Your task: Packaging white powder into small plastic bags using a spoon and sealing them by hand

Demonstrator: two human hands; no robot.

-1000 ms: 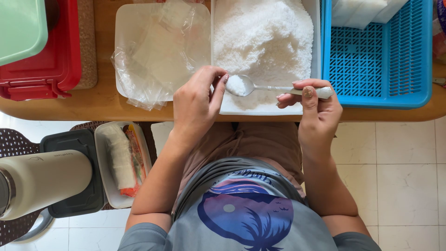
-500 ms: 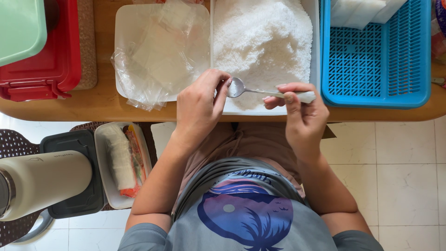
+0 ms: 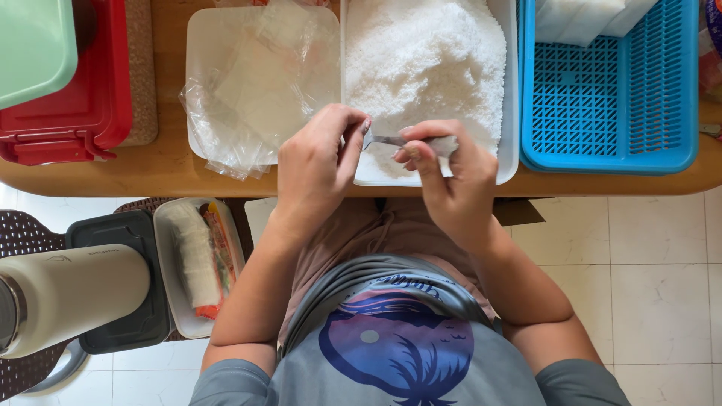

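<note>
Since a second ago, right hand point(image 3: 451, 177) drawn leftward, bringing metal spoon point(image 3: 391, 140) in against left hand point(image 3: 316, 162); spoon bowl now tucked behind left fingertips, its white load no longer in view. Right fingers pinched around spoon handle. Left hand curled closed, thumb and fingers together at spoon tip; whether anything is held inside cannot be told. Both hands over near edge of white tray point(image 3: 511, 113) heaped with white granular powder point(image 3: 429, 56). Just left, crumpled clear plastic bags point(image 3: 248, 98) on white lid point(image 3: 203, 30). Further right, blue perforated basket point(image 3: 609, 98). All on wooden table point(image 3: 165, 169).
</note>
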